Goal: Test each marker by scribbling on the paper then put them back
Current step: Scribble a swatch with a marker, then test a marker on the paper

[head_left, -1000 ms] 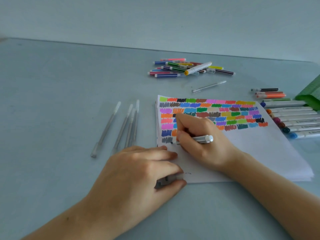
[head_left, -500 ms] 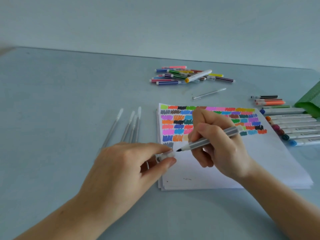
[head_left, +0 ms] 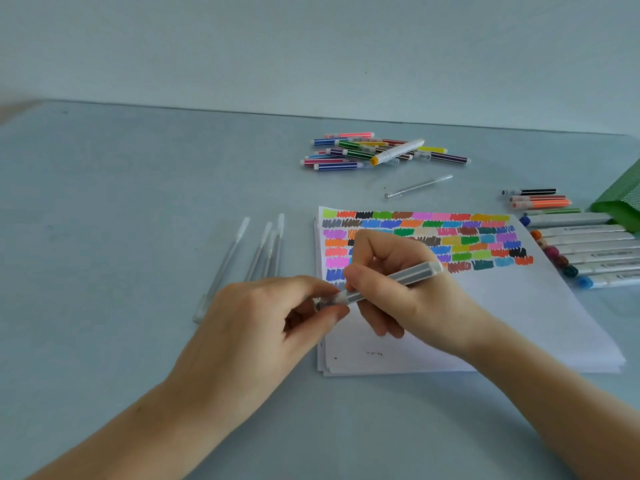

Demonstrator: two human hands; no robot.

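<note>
My right hand (head_left: 408, 296) grips a grey marker (head_left: 405, 277) above the left part of the white paper stack (head_left: 502, 323). My left hand (head_left: 263, 327) pinches the marker's clear cap (head_left: 329, 301), which sits over the tip end. The paper's upper part is covered with rows of coloured scribbles (head_left: 467, 233). A pile of thin striped markers (head_left: 374, 152) with one thick white marker (head_left: 398, 151) on it lies far behind the paper.
Several thin grey pens (head_left: 263, 254) lie left of the paper. Thick white markers (head_left: 595, 251) line up at the right, with a few thin ones (head_left: 540, 200) behind them and a green box (head_left: 623, 202) at the right edge. A clear pen (head_left: 419, 186) lies alone.
My right hand lifted the grey marker off the paper and brought its tip to my left hand. The cap in my left hand now covers the tip.
</note>
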